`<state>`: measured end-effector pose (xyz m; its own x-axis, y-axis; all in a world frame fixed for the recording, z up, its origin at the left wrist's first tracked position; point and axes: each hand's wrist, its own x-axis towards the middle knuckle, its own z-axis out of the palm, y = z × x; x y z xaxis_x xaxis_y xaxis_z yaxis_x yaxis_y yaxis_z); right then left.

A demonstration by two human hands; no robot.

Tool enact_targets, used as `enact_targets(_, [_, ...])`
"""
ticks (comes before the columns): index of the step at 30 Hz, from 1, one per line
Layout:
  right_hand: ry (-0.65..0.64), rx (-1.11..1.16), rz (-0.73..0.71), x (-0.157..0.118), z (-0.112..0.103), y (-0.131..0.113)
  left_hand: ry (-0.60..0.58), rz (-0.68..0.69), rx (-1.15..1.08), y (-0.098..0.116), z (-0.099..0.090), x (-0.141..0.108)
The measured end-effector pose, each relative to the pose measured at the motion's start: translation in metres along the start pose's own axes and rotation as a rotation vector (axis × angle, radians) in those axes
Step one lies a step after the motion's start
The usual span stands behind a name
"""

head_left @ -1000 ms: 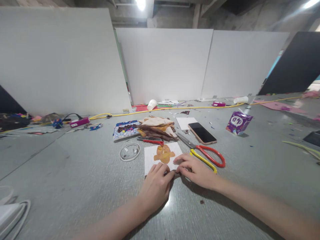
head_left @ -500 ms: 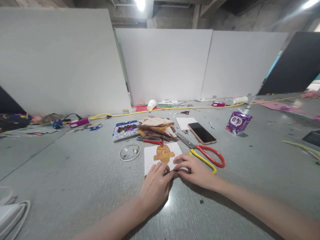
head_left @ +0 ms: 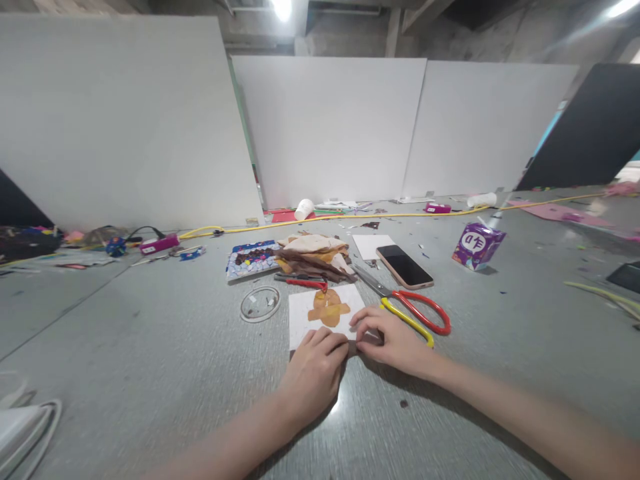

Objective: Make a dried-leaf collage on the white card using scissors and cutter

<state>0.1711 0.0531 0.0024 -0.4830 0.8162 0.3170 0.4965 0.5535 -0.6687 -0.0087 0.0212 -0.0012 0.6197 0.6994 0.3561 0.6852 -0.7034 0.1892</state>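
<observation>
A white card (head_left: 300, 310) lies flat before me, with orange-brown pieces like dried leaf (head_left: 329, 310) forming a rounded shape crossed by a band. My left hand (head_left: 320, 367) rests on the card's lower edge, its fingers curled and pressed together; whatever lies under them is hidden. At the lower right corner, my right hand (head_left: 393, 339) has thumb and forefinger brought together in a pinch, and what is between them is too small to name. Scissors (head_left: 413, 308) with one red and one yellow handle lie just beyond my right hand.
Behind the card are a heap of brown, leaf-like sheets (head_left: 315, 257), a red-handled tool (head_left: 305, 283) and a blue-and-white decorated panel (head_left: 253, 261). A white ring (head_left: 260, 305) lies left, a phone (head_left: 404, 265) and purple drink carton (head_left: 477, 247) right. A yellow cord (head_left: 340, 217) crosses behind.
My right hand has shifted slightly right, its thumb and forefinger drawing closer together. The left hand's fingers have flattened a little over the card's edge, closing the gap at the thumb.
</observation>
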Motion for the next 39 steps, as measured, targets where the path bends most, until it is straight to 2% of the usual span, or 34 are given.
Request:
enact_targets(4, [0.042, 0.008, 0.022, 0.001, -0.001, 0.0, 0.005, 0.006, 0.004, 0.0, 0.0, -0.001])
enact_targets(9, [-0.015, -0.058, -0.057, 0.0, -0.001, -0.002, 0.038, -0.004, -0.012, 0.001, -0.001, 0.0])
enact_targets(14, [-0.013, -0.101, -0.095, -0.001, 0.001, -0.002, 0.033, -0.009, -0.025, 0.001, -0.001, -0.001])
enact_targets(25, [-0.056, -0.083, -0.033, -0.003, 0.002, -0.009, 0.028, 0.044, -0.021, 0.0, -0.001, 0.001])
enact_targets(32, [-0.032, -0.02, 0.057, -0.002, 0.0, -0.007, 0.018, 0.045, -0.02, 0.0, 0.001, 0.0])
enact_targets(39, [-0.033, -0.073, -0.018, -0.002, 0.0, -0.011, 0.03, 0.046, -0.013, -0.001, 0.001, 0.001])
